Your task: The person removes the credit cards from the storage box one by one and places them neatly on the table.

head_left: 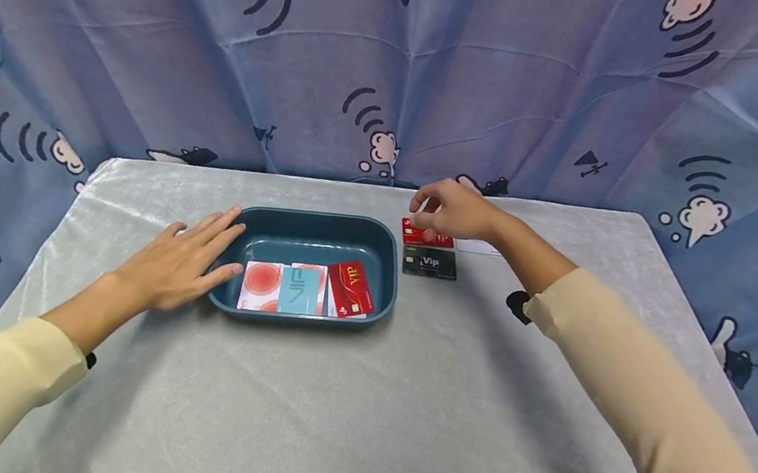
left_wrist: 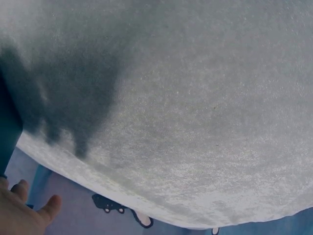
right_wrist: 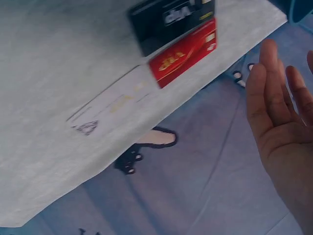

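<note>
A dark teal plastic bin (head_left: 322,215) holds several cards along its near side: a white one with red circles (head_left: 261,283), a light blue card (head_left: 298,291) and a red VIP card (head_left: 352,289). My left hand (head_left: 179,265) lies with straight fingers over the bin's left rim. Above a second red VIP card (right_wrist: 186,51) on the table hovers my right hand (head_left: 456,209), fingers loosely bent and nothing between them. Just in front of that red card is a black VIP card (head_left: 430,263). Beside it lies a white card (right_wrist: 112,105), partly hidden by my right hand in the head view.
A pale grey velvety cloth (head_left: 347,417) covers the table. Behind and around it hangs a blue-purple curtain (head_left: 502,55) with cartoon prints, close to the table's back edge. The loose cards lie to the right of the bin.
</note>
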The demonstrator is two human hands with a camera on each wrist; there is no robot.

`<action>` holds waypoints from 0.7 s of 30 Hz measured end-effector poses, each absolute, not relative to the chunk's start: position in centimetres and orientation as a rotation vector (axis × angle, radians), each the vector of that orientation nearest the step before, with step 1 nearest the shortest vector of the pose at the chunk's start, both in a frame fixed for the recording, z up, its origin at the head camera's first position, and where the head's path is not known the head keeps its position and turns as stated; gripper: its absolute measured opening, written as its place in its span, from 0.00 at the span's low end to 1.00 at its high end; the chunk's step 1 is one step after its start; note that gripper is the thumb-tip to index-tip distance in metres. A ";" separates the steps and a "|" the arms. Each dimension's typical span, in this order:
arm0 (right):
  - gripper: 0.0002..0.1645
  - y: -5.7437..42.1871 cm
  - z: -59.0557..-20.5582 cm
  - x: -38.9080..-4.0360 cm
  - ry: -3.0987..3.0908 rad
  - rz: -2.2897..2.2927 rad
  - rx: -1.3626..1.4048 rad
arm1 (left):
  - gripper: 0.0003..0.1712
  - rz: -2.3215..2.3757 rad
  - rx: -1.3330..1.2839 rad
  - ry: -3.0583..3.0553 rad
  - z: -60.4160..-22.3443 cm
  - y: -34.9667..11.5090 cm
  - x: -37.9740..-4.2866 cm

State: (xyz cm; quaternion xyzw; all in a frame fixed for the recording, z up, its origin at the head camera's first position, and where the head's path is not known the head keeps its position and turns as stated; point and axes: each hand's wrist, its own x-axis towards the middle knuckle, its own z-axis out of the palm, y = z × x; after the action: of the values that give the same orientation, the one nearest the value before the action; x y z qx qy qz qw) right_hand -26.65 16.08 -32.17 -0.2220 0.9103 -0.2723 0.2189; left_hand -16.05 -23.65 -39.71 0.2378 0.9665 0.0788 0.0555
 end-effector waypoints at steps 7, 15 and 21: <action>0.17 13.6 -32.0 -26.3 2.477 -0.765 -0.674 | 0.43 0.240 0.722 2.929 -39.8 -23.7 -16.0; 0.18 11.2 -32.7 -25.9 2.417 -0.785 -0.729 | 0.43 0.243 0.729 2.937 -39.8 -23.8 -16.0; 0.18 10.0 -33.3 -25.8 2.366 -0.803 -0.761 | 0.43 0.250 0.737 2.944 -39.8 -23.8 -16.0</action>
State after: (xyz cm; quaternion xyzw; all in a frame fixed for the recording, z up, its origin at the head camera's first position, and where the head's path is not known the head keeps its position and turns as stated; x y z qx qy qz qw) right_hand -25.79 10.05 -33.25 -0.2813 0.8743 -0.2966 0.2616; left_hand -15.98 -23.80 -39.79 0.2416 0.9657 0.0820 0.0481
